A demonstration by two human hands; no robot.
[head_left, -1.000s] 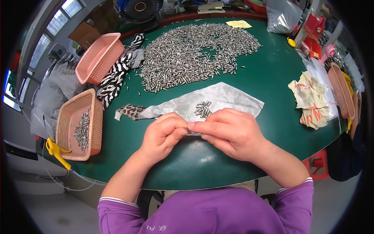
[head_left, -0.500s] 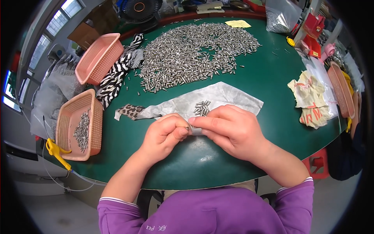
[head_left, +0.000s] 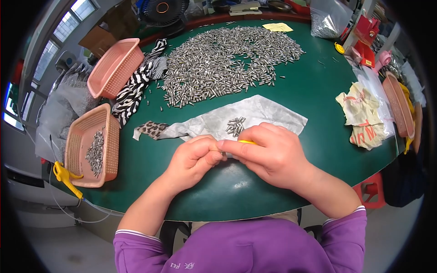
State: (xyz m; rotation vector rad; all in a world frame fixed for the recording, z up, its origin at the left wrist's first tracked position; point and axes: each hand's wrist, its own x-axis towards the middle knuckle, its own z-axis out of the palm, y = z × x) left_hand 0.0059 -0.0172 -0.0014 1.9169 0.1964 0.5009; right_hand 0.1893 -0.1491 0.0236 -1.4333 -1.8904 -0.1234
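Several short metal pins [head_left: 236, 126] lie on grey cloth [head_left: 275, 113] mid-frame, long axes at mixed angles, just above the right hand [head_left: 275, 154], which grips a yellow piece [head_left: 247, 142] and is nearer them than the left hand [head_left: 193, 159], whose fingers are clenched, anything between them hidden.

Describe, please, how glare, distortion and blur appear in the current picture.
Head view: a pale glare patch lies on the dark green tabletop, below the bare left hand and bare right hand; head view: the tabletop's near edge bows, picture corners go black; head view: the large pile of small silver metal cylinders looks fairly crisp, neither hand clearly motion-blurred.
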